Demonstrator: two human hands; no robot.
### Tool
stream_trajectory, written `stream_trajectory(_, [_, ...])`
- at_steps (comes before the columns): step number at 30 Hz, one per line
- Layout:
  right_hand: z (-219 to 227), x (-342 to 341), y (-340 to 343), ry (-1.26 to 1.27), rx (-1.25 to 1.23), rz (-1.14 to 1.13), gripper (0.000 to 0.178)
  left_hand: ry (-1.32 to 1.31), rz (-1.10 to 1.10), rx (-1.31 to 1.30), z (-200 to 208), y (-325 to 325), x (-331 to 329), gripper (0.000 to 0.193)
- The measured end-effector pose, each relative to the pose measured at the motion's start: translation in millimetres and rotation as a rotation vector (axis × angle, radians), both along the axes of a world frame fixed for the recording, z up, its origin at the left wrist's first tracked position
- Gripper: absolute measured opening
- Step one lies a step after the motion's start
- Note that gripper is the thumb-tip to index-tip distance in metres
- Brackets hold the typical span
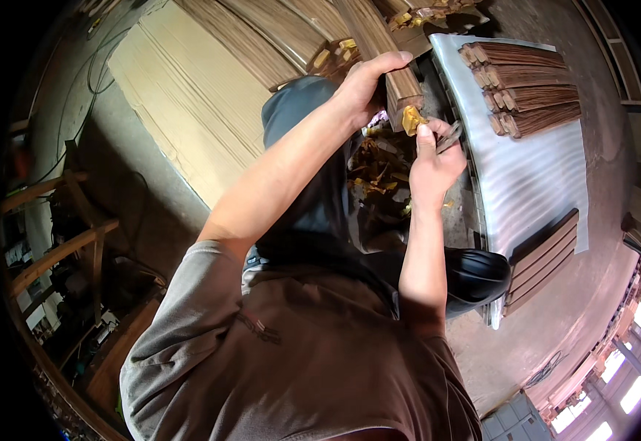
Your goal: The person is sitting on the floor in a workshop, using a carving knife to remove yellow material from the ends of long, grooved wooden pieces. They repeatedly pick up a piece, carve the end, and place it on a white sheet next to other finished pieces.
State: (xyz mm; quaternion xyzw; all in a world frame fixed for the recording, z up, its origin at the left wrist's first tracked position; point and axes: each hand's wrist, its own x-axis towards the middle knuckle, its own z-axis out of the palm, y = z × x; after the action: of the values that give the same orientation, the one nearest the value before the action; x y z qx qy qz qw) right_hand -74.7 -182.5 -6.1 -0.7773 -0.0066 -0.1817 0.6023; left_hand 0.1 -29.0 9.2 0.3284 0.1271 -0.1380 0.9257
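My left hand (359, 90) is closed around a long brown wooden bar (403, 87) near its close end, thumb lying across the top. A crumpled piece of yellow tape (412, 120) covers the tip of that bar. The thumb and fingers of my right hand (438, 167) pinch at this tape. A slim grey metal tool (449, 137) also sticks out of my right hand, lying across the fingers; its kind cannot be made out. Below the bar, between my legs, yellow tape scraps (375, 165) are heaped.
On the left lies a large cardboard sheet (188, 103), with more wooden bars (262, 37) beside it. To the right, a foam-covered platform (530, 173) bears stacked slatted wood pieces (534, 88). A dark slatted panel (545, 261) is at its near end. A wooden frame (59, 253) stands far left.
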Motion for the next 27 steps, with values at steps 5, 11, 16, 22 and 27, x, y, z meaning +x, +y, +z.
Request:
stream_trajectory(5, [2.5, -7.1, 5.9, 0.012, -0.102, -0.030, 0.011, 0.040, -0.032, 0.133, -0.2, 0.5, -3.3, 0.052])
stream_trajectory(11, [4.6, -2.4, 3.9, 0.096, 0.148, 0.009, 0.017, 0.029, -0.012, 0.140, -6.1, 0.9, -2.6, 0.053])
stream_trajectory(16, [15.0, -1.4, 2.2, -0.165, -0.338, 0.060, 0.012, 0.062, -0.013, 0.141, -17.5, 0.9, 2.9, 0.048])
stream_trajectory(22, [30.9, -24.3, -17.5, 0.211, 0.679, 0.153, 0.021, 0.049, -0.001, -0.096, -9.2, 10.5, -2.7, 0.059])
stream_trajectory(27, [36.2, -19.7, -61.3, 0.229, -0.035, -0.169, 0.052, 0.036, 0.039, -0.405, -1.1, 20.6, -6.2, 0.066])
